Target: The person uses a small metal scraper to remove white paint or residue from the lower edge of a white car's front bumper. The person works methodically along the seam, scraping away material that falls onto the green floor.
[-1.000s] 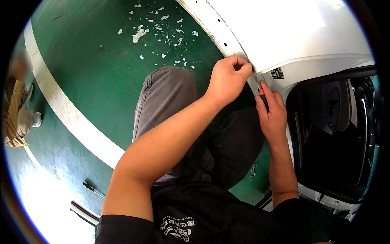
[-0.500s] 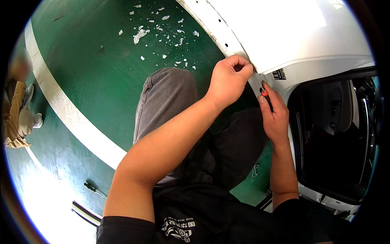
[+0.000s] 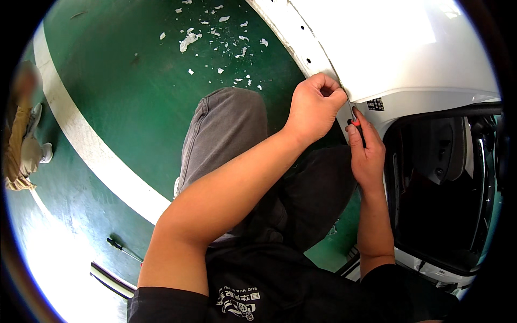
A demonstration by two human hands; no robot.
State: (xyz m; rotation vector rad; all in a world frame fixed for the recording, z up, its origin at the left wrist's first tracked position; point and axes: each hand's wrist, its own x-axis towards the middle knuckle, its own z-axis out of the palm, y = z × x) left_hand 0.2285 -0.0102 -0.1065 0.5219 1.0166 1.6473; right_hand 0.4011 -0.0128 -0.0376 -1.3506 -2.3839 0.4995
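My left hand (image 3: 316, 110) is closed in a pinch at the lower corner of a white car body panel (image 3: 388, 59), beside the seam along its edge. Whatever lies between thumb and forefinger is hidden. In my right hand (image 3: 370, 164) is a screwdriver (image 3: 356, 123) with a red and black handle. Its thin shaft points up toward the panel's corner, close to the left fingertips. The hidden tip leaves it unclear whether it touches the seam. A pale sill strip (image 3: 295, 40) with dark holes runs along the panel's edge.
The dark car door opening (image 3: 439, 183) is close on the right. White flakes (image 3: 189, 40) litter the green floor ahead. Another screwdriver (image 3: 123, 248) and a long trim strip (image 3: 110, 281) lie at lower left. A person (image 3: 24, 134) is at the far left.
Both hands have shifted slightly right in the picture, along with the car panel. The screwdriver's shaft now shows more plainly, pointing at the panel's corner. Both grips look unchanged.
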